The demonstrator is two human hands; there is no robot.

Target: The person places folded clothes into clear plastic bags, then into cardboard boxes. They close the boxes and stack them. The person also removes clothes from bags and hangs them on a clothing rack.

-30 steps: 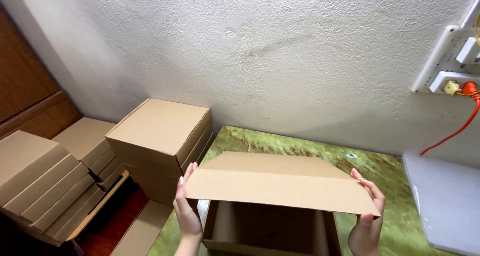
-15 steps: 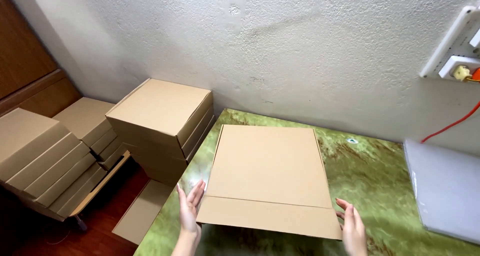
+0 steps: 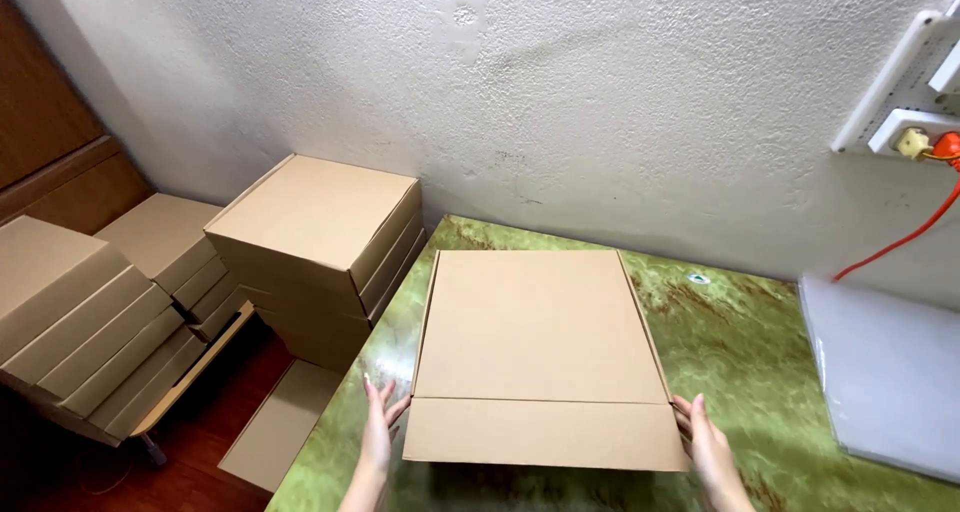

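1. Far off to the left of the left hand, low stacks of closed cardboard boxes (image 3: 80, 322) rest on a low rack above the wooden floor (image 3: 190, 467).
2. Nearer, up and left of the left hand, a taller stack of boxes (image 3: 320, 252) stands against the wall, and a flat cardboard sheet (image 3: 280, 427) lies on the floor just below it.
3. The left hand (image 3: 378, 427) is spread flat, fingers extended upward, pressed against the left edge of the cardboard box (image 3: 540, 357) at its front corner.
4. The box lies between the two hands on the green marbled worktop (image 3: 740, 322), its lid folded down and its front flap hanging over the near side.
5. The right hand (image 3: 705, 442) is likewise open, fingers straight, resting against the right front corner of the box; neither hand pinches anything.
6. The step in hand looks like closing the box: the lid is down and the front flap seems not yet tucked in. The next move likely calls for pressing that flap into the front wall while both hands steady the corners.
7. Right of the right hand, a pale grey sheet (image 3: 885, 372) lies on the worktop, and above it an orange cable (image 3: 900, 237) runs from a wall socket (image 3: 905, 142).
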